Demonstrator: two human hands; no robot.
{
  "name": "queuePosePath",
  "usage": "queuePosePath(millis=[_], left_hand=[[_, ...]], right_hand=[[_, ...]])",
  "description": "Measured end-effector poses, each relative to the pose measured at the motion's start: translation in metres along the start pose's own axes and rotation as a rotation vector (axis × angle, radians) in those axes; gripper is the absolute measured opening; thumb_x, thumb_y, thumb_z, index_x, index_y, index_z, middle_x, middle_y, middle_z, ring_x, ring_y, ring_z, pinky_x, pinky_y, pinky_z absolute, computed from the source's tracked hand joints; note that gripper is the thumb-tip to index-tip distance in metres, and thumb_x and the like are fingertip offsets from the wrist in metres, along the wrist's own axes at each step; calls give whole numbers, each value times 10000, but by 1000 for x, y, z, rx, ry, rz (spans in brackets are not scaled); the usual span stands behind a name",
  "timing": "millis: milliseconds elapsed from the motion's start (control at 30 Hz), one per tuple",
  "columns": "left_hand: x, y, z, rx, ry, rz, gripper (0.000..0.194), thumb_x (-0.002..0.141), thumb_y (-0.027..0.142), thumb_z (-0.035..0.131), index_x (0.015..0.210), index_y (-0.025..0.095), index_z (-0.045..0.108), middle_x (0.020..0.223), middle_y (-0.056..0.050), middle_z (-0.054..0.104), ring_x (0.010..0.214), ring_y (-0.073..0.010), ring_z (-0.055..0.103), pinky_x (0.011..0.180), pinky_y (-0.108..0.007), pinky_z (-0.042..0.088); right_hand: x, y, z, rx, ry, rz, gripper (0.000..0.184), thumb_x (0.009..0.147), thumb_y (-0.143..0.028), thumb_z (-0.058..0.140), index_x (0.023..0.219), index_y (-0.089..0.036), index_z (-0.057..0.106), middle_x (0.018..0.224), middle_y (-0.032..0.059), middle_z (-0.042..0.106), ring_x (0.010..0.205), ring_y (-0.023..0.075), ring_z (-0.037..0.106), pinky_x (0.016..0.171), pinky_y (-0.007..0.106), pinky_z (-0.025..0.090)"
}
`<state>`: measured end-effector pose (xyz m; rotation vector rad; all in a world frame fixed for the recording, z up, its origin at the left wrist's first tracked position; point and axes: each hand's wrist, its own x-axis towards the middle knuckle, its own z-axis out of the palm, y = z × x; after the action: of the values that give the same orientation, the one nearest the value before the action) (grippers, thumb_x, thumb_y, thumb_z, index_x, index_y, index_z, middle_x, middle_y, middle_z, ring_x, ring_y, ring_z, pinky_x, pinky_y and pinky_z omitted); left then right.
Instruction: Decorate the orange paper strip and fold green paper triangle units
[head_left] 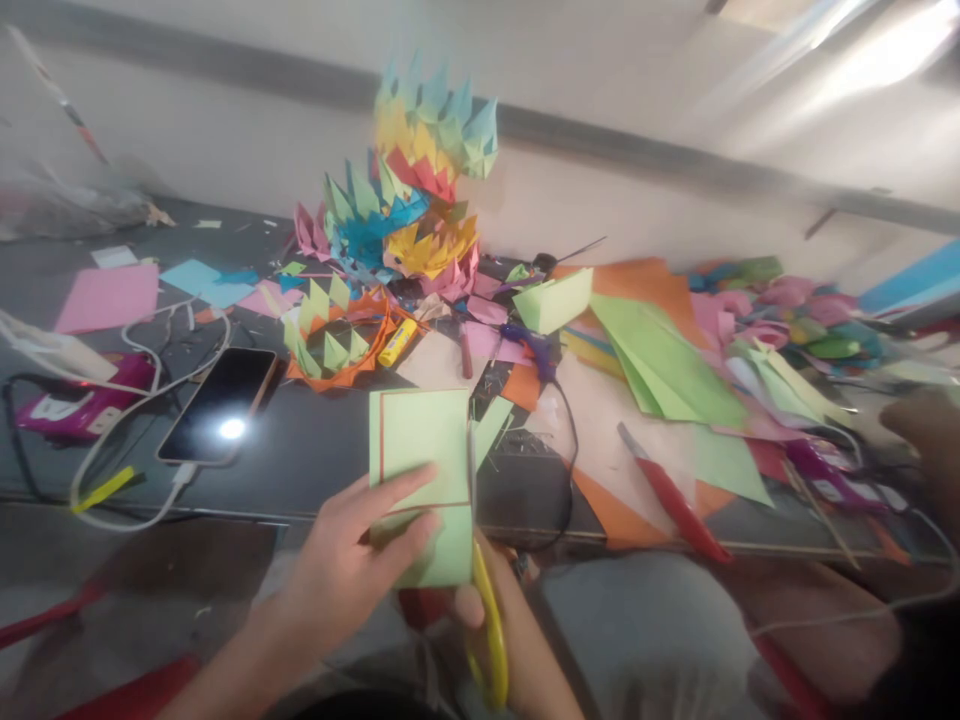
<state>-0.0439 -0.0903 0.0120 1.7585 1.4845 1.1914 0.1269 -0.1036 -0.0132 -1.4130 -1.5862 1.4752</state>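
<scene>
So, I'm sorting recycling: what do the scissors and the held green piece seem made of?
Green piece: probably matte paper or card, flat and straight-edged without shine. Scissors: handle likely smooth plastic, bright yellow; blade looks like metal, thin and grey.

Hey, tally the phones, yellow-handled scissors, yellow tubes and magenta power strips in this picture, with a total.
Phone: 1
Scissors: 1
Tube: 1
Power strips: 2
Total: 5
</scene>
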Motion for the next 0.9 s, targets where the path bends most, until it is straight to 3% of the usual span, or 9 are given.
queuePosePath(millis=[167,333,600,900], left_hand=[[-1,5,1,-6,-18,-21,291,790,309,621,1068,238,671,906,-23,701,763,-125,673,687,-169,561],[-2,6,0,-9,-69,-48,295,795,335,611,1071,249,671,871,-23,700,725,-125,669,654,-177,565],[-3,5,0,-13,-25,-83,302,781,346,630,1064,252,675,912,-29,696,755,-136,672,632,-170,564],[0,5,-3,24,-84,-26,304,799,334,605,1083,244,666,887,-36,697,742,-142,666,682,-214,574]], right_hand=[[4,-3,-1,25,-22,-44,440,804,-507,489,1018,-134,581,621,23,591,557,143,526,521,203,424],[4,-12,-4,51,-34,-102,606,730,-624,518,1088,-135,549,843,90,639,758,228,589,693,268,480],[3,-17,-7,32,-72,-119,692,715,-677,521,1157,-145,503,973,119,633,891,280,595,781,300,477],[3,-15,-7,35,-74,-137,681,751,-678,469,1158,-133,497,971,112,631,886,252,584,786,291,474]])
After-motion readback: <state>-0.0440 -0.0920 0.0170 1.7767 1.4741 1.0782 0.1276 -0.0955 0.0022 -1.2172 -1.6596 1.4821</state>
